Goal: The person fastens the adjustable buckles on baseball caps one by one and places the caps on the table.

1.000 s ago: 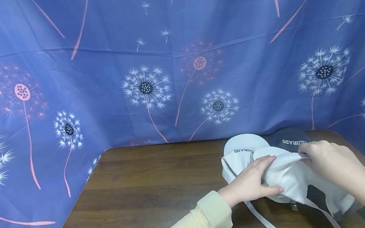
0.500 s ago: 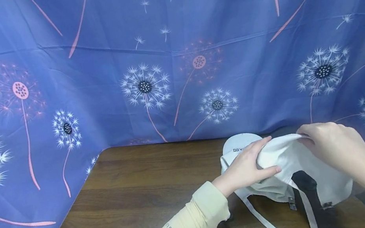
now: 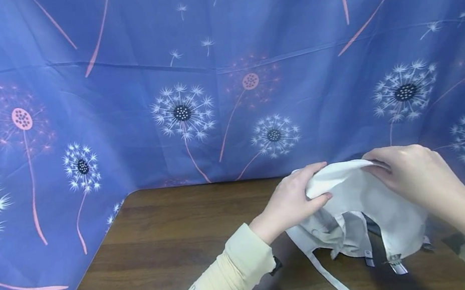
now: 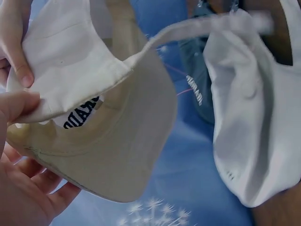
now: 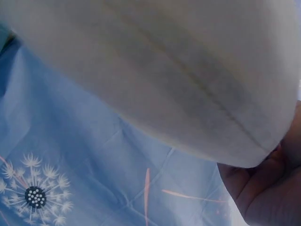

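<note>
My left hand (image 3: 287, 202) grips the left side of a white baseball cap (image 3: 372, 194), which is lifted above the table. At the cap's right end, the right hand (image 3: 420, 176) pinches the fabric edge. The left wrist view shows its cream brim (image 4: 141, 141), dark letters on the front and the strap opening at the back. Below and left of it, a second white cap (image 4: 240, 117) rests on the table, its long strap (image 3: 336, 280) trailing forward. A dark cap (image 4: 200, 80) with white lettering shows beyond; the head view mostly hides it.
The brown wooden table (image 3: 175, 245) stretches to the left of the hands. A blue cloth (image 3: 140, 109) printed with dandelions hangs behind the table and along its sides.
Both hands have raised the white cap up and slightly left, away from the other caps. Its crown has spread out, and its strap opening and buckle now face forward.
</note>
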`<state>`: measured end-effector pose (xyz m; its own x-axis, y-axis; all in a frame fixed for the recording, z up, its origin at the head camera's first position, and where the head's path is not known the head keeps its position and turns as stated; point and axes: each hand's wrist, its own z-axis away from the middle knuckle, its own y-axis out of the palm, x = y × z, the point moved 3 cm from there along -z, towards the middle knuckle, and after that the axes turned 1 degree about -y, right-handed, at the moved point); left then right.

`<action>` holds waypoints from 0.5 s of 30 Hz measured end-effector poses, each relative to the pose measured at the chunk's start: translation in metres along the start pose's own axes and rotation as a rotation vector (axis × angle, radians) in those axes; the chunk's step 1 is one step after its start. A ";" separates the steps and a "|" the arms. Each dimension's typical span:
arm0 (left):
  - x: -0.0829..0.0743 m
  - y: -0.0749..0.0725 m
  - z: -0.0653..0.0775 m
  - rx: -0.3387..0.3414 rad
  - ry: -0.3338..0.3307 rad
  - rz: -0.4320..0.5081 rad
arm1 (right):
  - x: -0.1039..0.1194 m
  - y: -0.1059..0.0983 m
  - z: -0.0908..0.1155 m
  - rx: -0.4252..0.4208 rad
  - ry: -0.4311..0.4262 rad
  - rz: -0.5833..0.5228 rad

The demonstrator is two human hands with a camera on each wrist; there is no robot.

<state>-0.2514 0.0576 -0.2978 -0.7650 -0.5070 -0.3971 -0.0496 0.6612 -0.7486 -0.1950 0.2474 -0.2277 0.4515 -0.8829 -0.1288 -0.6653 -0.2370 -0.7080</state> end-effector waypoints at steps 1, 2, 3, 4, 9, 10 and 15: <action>0.000 -0.004 0.000 -0.008 0.001 -0.005 | 0.002 0.000 -0.001 -0.009 -0.010 -0.006; 0.000 -0.007 0.000 -0.015 0.006 -0.015 | 0.003 -0.001 -0.003 -0.022 -0.026 -0.011; 0.000 -0.011 0.000 -0.021 0.010 -0.026 | 0.005 -0.001 -0.004 -0.032 -0.039 -0.017; -0.001 -0.015 0.001 -0.028 0.015 -0.037 | 0.006 -0.001 -0.005 -0.035 -0.046 -0.022; -0.002 -0.031 0.004 -0.067 0.011 -0.106 | 0.015 -0.002 -0.014 -0.007 -0.059 -0.053; -0.001 -0.034 0.005 -0.077 0.005 -0.114 | 0.017 -0.002 -0.016 0.007 -0.058 -0.061; 0.000 -0.045 0.011 -0.120 -0.030 -0.163 | 0.028 0.000 -0.025 0.041 -0.078 -0.099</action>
<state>-0.2419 0.0222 -0.2699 -0.7214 -0.6278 -0.2923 -0.2489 0.6289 -0.7366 -0.1974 0.2128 -0.2139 0.5597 -0.8214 -0.1092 -0.5912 -0.3035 -0.7472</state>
